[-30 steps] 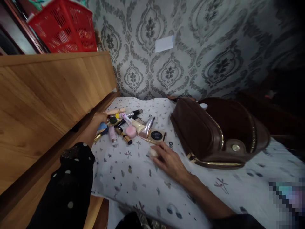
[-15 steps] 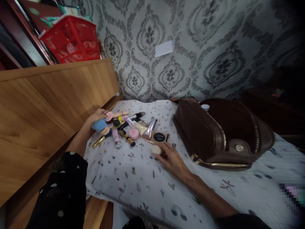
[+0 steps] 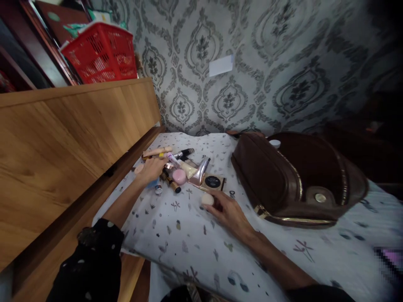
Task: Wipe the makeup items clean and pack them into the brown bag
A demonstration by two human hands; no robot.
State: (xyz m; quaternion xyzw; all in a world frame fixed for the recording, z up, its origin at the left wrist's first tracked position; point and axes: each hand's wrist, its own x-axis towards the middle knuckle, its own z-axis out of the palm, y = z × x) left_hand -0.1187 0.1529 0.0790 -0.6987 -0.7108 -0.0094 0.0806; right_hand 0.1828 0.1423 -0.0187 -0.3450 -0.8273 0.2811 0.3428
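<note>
Between the thumb and fingers of my right hand [image 3: 231, 212] is a small cream-coloured rounded piece, perhaps a makeup sponge [image 3: 207, 199], held just above the sheet. My left hand [image 3: 151, 171] reaches palm down over the left side of a heap of cosmetics, its fingertips hidden among them. Something blue [image 3: 153, 183] shows beneath it, and a round beige item [image 3: 139, 168] lies at its left. Beside its fingers are a pink round case [image 3: 179, 176], a cream tube [image 3: 189, 169], a silvery-pink tube [image 3: 200, 171] and a dark-and-gold tube [image 3: 174, 186]. A compact [image 3: 213, 181] lies nearest my right hand.
An unzipped brown leather bag [image 3: 267, 180] stands on the patterned sheet [image 3: 195, 235] at the right, with a white round lid [image 3: 275, 144] at its opening. A wooden panel [image 3: 78, 126] borders the left side. Behind it is a red basket [image 3: 103, 52]. A patterned wall closes the back.
My left hand has moved right, from the left edge of the heap to over its items, covering several. The pink-topped item by its fingers no longer shows. My right hand stays put with the cream-coloured piece.
</note>
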